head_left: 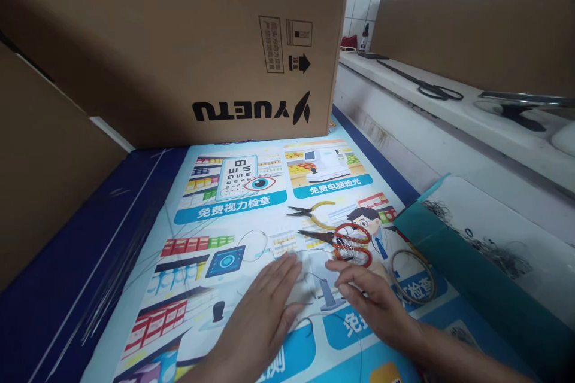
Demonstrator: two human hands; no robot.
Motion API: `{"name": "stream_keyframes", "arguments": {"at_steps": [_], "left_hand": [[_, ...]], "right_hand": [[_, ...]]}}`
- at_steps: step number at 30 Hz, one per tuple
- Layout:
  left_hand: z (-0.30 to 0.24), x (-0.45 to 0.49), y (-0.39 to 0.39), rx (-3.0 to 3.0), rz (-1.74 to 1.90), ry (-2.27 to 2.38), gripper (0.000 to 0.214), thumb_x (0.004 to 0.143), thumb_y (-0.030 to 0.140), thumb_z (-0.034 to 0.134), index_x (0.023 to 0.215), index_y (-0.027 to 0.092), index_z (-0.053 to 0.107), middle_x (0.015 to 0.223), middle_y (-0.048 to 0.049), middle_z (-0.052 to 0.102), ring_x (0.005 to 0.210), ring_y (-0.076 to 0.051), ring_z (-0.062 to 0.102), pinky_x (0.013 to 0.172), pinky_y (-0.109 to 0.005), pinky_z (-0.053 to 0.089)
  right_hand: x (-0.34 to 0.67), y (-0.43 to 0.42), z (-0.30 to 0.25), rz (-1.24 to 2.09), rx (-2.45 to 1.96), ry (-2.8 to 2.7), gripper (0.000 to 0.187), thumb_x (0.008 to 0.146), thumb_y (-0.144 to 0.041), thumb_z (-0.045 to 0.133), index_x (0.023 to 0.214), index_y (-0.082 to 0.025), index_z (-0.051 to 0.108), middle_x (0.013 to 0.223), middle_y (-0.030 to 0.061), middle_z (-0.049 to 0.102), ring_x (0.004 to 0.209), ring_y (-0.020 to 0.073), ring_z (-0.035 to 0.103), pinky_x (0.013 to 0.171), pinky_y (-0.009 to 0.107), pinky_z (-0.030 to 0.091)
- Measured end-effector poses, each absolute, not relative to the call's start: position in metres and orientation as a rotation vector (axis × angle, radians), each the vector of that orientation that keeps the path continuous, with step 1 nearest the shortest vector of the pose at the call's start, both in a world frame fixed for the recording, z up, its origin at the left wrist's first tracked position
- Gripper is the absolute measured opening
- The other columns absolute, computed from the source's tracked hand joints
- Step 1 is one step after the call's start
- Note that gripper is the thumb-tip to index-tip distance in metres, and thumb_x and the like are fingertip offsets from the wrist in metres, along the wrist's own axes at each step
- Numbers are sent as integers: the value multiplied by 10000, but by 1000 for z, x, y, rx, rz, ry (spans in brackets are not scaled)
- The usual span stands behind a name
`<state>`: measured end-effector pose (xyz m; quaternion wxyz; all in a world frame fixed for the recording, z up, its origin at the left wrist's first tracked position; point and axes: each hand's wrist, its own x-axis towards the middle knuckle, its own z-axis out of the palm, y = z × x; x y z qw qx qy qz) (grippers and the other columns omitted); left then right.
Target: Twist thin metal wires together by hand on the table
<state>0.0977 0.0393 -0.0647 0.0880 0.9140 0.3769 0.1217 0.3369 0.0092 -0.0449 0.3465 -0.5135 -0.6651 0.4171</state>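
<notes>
My left hand (260, 311) lies flat on a printed poster (215, 239) that covers the table, fingers stretched out. My right hand (372, 302) rests beside it, fingers extended toward a thin clear wire or plastic piece (314, 278) between the two hands. Just beyond the fingertips lie red-handled scissors (348, 242) and yellow-handled needle-nose pliers (314, 214). A coil of wire (412, 275) lies to the right of my right hand.
A large cardboard box (188, 42) stands at the back of the poster. Another box (45, 167) is at the left. A teal tray (476, 269) holding small metal rings sits at the right. Long scissors (431, 87) lie on the white ledge.
</notes>
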Motion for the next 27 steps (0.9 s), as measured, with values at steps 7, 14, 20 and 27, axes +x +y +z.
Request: {"name": "stream_keyframes", "arguments": {"at_steps": [7,14,20,27], "left_hand": [[-58,112,58,2705,239,967,544,933,359,382,1423,166,244,1481,-105,298,1373,-252,207,1077,-497,293],[-56,104,29,2765,241,746,655,865,402,512,1418,144,272,1451,-133,337,1336,-281,301,1042,-443,373],[-55,93,18,2824,317,602,633,876,471,464,1405,162,307,1372,-115,474,1275,-244,419,1001,-371,430],[-50,56,20,2673,365,1000,429,860,341,546,1271,249,466,1330,-77,520,1200,-251,486,950,-413,464]], "right_hand": [[327,30,-49,975,-1277,-1916,128,908,-191,454,896,-211,580,1204,84,591,1191,207,492,1013,381,381],[318,2,-46,965,-1203,-2016,126,894,-159,452,879,-234,552,1176,53,626,1110,182,563,1069,371,317],[323,-23,-44,1076,-1169,-1934,106,873,-179,508,930,-251,562,1141,45,648,1094,190,584,996,319,414],[334,22,-39,1090,-1321,-1820,98,905,-234,478,866,-225,568,1211,65,599,1168,214,517,982,369,412]]}}
